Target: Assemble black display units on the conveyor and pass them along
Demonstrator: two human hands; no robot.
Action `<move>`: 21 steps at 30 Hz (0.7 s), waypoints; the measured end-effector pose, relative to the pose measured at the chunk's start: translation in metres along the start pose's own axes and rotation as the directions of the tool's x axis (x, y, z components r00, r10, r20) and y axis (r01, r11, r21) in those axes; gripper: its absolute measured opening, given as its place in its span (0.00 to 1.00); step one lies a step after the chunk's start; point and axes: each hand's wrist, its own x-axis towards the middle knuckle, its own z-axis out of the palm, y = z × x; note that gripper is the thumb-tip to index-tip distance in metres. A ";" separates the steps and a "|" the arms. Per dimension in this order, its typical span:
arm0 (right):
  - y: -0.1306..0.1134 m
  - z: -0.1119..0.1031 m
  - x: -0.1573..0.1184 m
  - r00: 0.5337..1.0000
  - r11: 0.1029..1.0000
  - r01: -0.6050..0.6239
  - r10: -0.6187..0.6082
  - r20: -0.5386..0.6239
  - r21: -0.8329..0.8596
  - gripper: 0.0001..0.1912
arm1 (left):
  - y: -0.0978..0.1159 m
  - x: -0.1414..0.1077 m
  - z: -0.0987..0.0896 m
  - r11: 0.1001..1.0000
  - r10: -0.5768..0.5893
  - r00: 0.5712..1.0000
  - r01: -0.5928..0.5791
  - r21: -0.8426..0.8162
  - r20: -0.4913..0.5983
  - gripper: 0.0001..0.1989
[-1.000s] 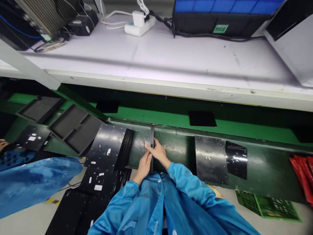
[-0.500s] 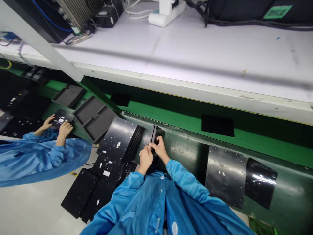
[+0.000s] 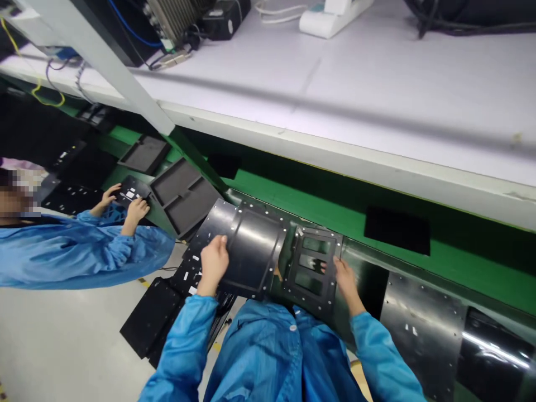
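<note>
My left hand (image 3: 214, 265) is closed on the left edge of a black panel (image 3: 256, 251) with a raised border and small fastener dots along its rim. This panel is tilted over the stacked black plates on the left. On the other side, my right hand (image 3: 347, 282) grips the right edge of a black frame (image 3: 293, 279) with three rectangular windows. Fingertips show through the middle window. The panel and the frame are apart, with a narrow gap between them in front of my body.
A co-worker's hands (image 3: 136, 212) hold a small dark plate at the left. Grey foam trays (image 3: 184, 195) lie between us. Black plates (image 3: 422, 329) rest on the green bench at the right. A white shelf (image 3: 335, 106) overhangs the bench, with a slanted post (image 3: 113, 72).
My hands were together at a narrow black piece standing on edge. Now they are apart, the panel in the left and the windowed frame in the right. The camera view has shifted.
</note>
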 end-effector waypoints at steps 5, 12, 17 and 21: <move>-0.003 -0.016 0.033 0.969 0.821 -0.070 -0.080 -0.235 -0.567 0.16 | -0.077 0.070 -0.031 0.990 -0.034 0.997 0.044 -0.136 0.075 0.19; -0.199 0.175 0.141 0.893 0.659 0.438 -0.397 0.212 -0.611 0.15 | -0.122 0.111 -0.013 0.981 -0.064 0.995 0.076 -0.180 0.073 0.21; -0.329 0.419 0.238 0.725 0.409 0.683 -0.481 0.493 -0.605 0.37 | -0.124 0.106 -0.012 0.994 -0.018 0.956 -0.014 -0.108 -0.292 0.14; -0.358 0.537 0.282 0.653 0.254 0.746 -0.464 0.599 -0.616 0.57 | -0.130 0.074 0.001 0.973 -0.108 0.951 0.041 -0.227 -0.290 0.10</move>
